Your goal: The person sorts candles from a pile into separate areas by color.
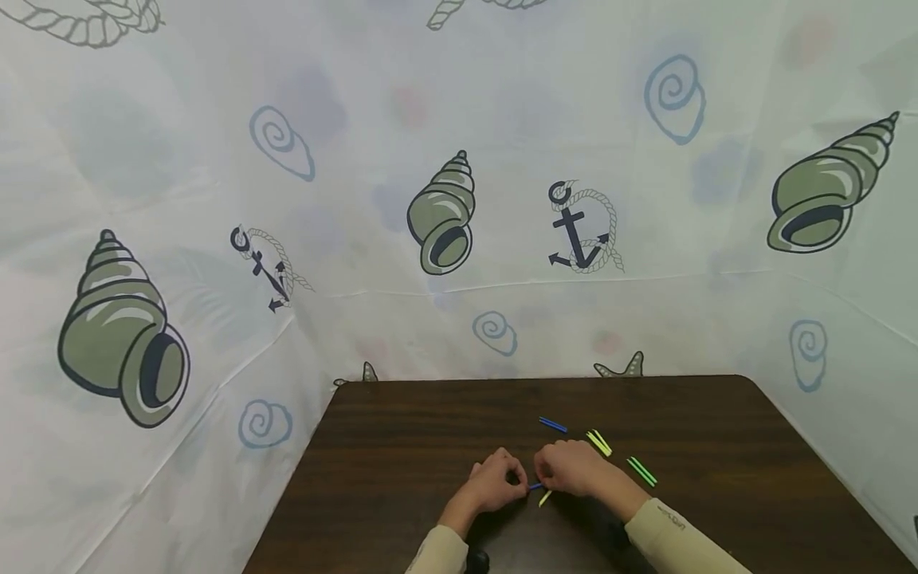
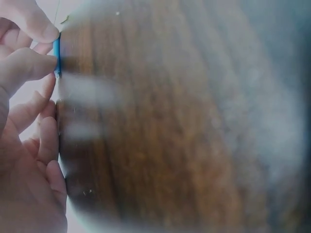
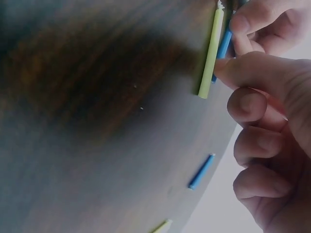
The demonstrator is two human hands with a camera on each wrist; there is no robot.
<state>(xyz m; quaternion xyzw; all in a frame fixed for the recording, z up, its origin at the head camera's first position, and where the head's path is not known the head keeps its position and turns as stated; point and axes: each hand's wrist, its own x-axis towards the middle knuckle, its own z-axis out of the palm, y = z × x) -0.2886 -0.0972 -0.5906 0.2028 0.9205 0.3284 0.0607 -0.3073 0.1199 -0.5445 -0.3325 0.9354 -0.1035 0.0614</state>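
A short, thin blue stick (image 1: 535,486) spans the gap between my two hands, low over the table. My left hand (image 1: 496,481) pinches one end of it with thumb and forefinger, the two making a ring. The other end is between the thumb and fingers of my right hand (image 1: 574,466). In the left wrist view the blue stick (image 2: 57,53) runs past both thumbs. A yellow-green stick (image 1: 545,498) lies just under the right hand; the right wrist view shows this yellow-green stick (image 3: 211,53) alongside the blue one, its upper end pale and frayed.
Beyond the right hand lie blue sticks (image 1: 553,424), yellow sticks (image 1: 598,442) and green sticks (image 1: 641,471) in small groups on the dark wooden table (image 1: 402,430). A shell-patterned cloth (image 1: 358,239) hangs behind. Something small and black (image 1: 477,561) is near the left sleeve.
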